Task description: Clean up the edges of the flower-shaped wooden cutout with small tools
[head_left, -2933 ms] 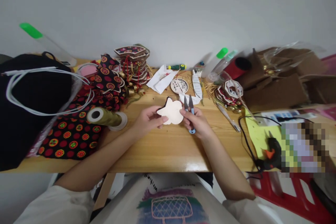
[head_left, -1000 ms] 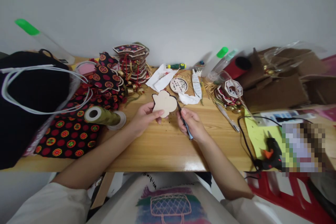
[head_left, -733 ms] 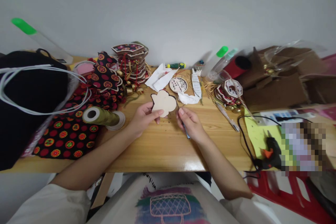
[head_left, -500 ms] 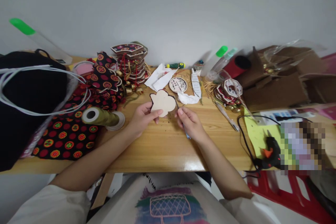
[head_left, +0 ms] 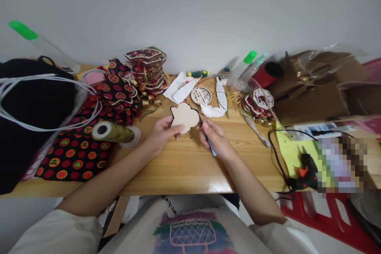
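Note:
My left hand (head_left: 160,135) is closed on a pale, scallop-edged wooden piece (head_left: 185,116), thumb on top and fingers underneath. A dark rim shows along part of that piece's outline. Closed too, my right hand (head_left: 218,138) grips a slim blue-handled tool (head_left: 212,149), whose thin dark end comes up to the right edge of the piece. Whether the tip touches the edge I cannot tell. Dark specks lie on the table below. Just beyond the piece are a round wooden disc (head_left: 201,95) with writing and a crumpled white paper (head_left: 181,89).
Left are a ribbon spool (head_left: 118,133), patterned fabric (head_left: 71,158) and a stack of ornaments (head_left: 149,71). Rightward lie a pen-like tool (head_left: 257,131), more ornaments (head_left: 258,103), a glue gun (head_left: 308,170) with its black cord, and a cardboard box (head_left: 315,101). A screwdriver (head_left: 199,74) rests behind.
The tool in my right hand has turned slightly, so more of its blue handle shows below the palm. My left hand and the wooden piece are almost where they were.

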The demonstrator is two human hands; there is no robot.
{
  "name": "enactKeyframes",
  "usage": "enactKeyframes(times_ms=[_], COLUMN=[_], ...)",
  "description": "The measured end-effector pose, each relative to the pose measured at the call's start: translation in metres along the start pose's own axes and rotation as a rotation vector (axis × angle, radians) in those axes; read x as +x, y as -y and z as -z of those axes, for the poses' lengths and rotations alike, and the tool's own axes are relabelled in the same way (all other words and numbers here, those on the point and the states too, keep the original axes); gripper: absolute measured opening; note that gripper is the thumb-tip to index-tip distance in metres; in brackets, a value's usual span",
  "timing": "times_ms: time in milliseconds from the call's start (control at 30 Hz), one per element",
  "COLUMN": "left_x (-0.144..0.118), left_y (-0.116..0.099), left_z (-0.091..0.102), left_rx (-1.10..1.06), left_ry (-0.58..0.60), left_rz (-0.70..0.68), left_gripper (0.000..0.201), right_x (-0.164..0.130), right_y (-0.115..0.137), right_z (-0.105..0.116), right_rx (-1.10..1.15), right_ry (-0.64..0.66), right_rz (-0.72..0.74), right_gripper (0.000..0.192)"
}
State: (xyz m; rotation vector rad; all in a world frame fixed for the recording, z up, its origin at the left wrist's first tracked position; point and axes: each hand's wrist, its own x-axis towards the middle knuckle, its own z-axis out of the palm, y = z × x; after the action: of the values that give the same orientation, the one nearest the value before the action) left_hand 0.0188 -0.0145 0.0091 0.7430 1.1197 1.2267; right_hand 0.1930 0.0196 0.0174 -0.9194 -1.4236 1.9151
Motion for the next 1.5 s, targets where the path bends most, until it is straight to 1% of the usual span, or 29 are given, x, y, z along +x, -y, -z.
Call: enactKeyframes(times_ms=[133, 300, 433, 700, 833, 967, 1167, 1300, 1500], left_x=[-0.0002, -0.0002, -0.0010, -0.0017, -0.0012, -0.0011, -0.0008, -0.0009, -0.0007], left_y=[-0.0008, 0.0000, -0.0011, -0.0015, -0.0004, -0.0008, -0.0001, -0.0007, 0.0001], left_z=[-0.0007, -0.0004, -0.0017, -0.0022, -0.0016, -0.0016, -0.0005, -0.0007, -0.0001], left_rx=[-0.004, -0.005, -0.017, -0.037, -0.024, -0.034, -0.055, -0.067, -0.056], left_ry=[0.005, -0.001, 0.019, 0.014, 0.017, 0.017, 0.014, 0.024, 0.021], left_rz=[-0.001, 0.009, 0.016, 0.020, 0.025, 0.029, 0.021, 0.025, 0.024], left_gripper=[0.023, 0.024, 0.024, 0.023, 0.025, 0.024, 0.023, 0.023, 0.023], right_x=[0.0001, 0.0000, 0.0002, -0.0007, -0.0003, 0.0001, -0.0002, -0.0003, -0.0010], right_y=[-0.0019, -0.0014, 0.0002, 0.0004, -0.0012, -0.0016, -0.0023, -0.0035, -0.0033], right_z=[0.0005, 0.0004, 0.0002, 0.0015, 0.0011, 0.0003, 0.0018, 0.0020, 0.0018], right_rx=[0.008, 0.043, 0.070, 0.015, 0.032, 0.060, 0.108, 0.101, 0.100], right_ry=[0.002, 0.013, 0.018, 0.005, 0.003, -0.008, 0.019, 0.037, 0.025], right_rz=[0.008, -0.004, 0.000, -0.008, -0.004, -0.031, -0.017, -0.006, -0.025], right_gripper=[0.036, 0.041, 0.043, 0.038, 0.036, 0.038, 0.039, 0.035, 0.037])
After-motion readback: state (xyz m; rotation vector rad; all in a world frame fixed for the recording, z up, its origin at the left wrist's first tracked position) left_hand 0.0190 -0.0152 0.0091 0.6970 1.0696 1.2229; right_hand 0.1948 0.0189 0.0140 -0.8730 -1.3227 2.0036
